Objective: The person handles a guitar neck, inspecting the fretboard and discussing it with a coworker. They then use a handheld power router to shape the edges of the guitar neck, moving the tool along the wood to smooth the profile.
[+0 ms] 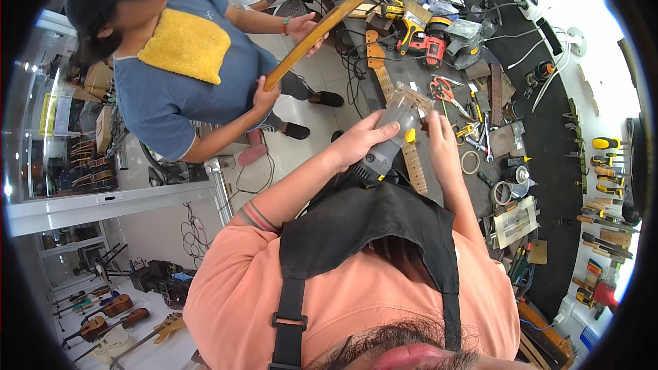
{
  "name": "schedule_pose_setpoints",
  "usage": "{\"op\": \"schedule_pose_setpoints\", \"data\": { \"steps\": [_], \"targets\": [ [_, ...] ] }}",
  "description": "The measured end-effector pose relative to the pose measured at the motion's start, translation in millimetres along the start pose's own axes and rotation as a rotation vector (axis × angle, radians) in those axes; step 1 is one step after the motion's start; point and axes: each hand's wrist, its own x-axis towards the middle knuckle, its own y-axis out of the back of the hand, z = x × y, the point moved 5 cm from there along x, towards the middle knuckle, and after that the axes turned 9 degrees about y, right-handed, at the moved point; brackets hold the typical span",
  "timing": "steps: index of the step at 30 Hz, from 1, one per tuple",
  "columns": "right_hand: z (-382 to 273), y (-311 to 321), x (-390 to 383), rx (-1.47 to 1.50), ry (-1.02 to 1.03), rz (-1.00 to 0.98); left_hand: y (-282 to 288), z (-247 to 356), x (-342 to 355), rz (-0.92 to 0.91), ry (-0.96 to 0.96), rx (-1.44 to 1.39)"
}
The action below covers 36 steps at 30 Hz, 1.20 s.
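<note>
A grey handheld power tool (pixel 386 154) with a clear front end is gripped in the left hand (pixel 370 140), its thumb laid over the body and its fingers wrapped around the side. The tool is held in front of the black apron (pixel 363 233), at the near edge of the tabletop (pixel 475 190). The right hand (pixel 444 147) is held just beside the clear end, its fingers stretched forward; whether anything is pinched or touched by them cannot be told. The middle of a fretted guitar neck (pixel 414 168) is hidden by the tool, with only its headstock end and its near end left in sight. Beyond the headstock, the space is crowded by a red drill (pixel 432 51), a yellow drill (pixel 392 1) and clear plastic bags (pixel 466 35). To the right of the neck, red-handled pliers (pixel 440 89), a wrench (pixel 488 141) and a tape roll (pixel 470 162) are scattered. Loose black cables (pixel 354 68) are hung along the left edge. A long wooden bar (pixel 315 41) is held in both hands by a co-worker (pixel 171 103) at the left, its far end slanted toward the crowded area. Along the right wall, yellow-handled tools (pixel 606 143) are racked.
</note>
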Motion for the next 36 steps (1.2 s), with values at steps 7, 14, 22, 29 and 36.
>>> {"op": "schedule_pose_setpoints", "data": {
  "steps": [7,14,22,29,36],
  "targets": [
    [-93.1,-24.3,-25.6,-0.567,0.397,-0.042,8.1,3.1,-8.0,0.113,-0.088,0.164],
    [-89.0,-32.6,-26.8,-0.73,0.523,-0.124,15.0,10.5,-18.1,0.2,-0.105,0.335],
    [-102.5,-36.4,-29.2,-0.628,0.693,-0.361,23.8,-0.8,-23.3,0.104,-0.026,0.101],
    [-95.0,-33.0,-25.3,-0.503,0.74,-0.319,22.5,-3.9,-28.5,0.062,-0.033,0.122],
    [-103.9,-32.7,-34.1,-0.572,0.54,-0.281,24.3,-9.7,-32.4,0.099,-0.012,0.132]
  ]
}}
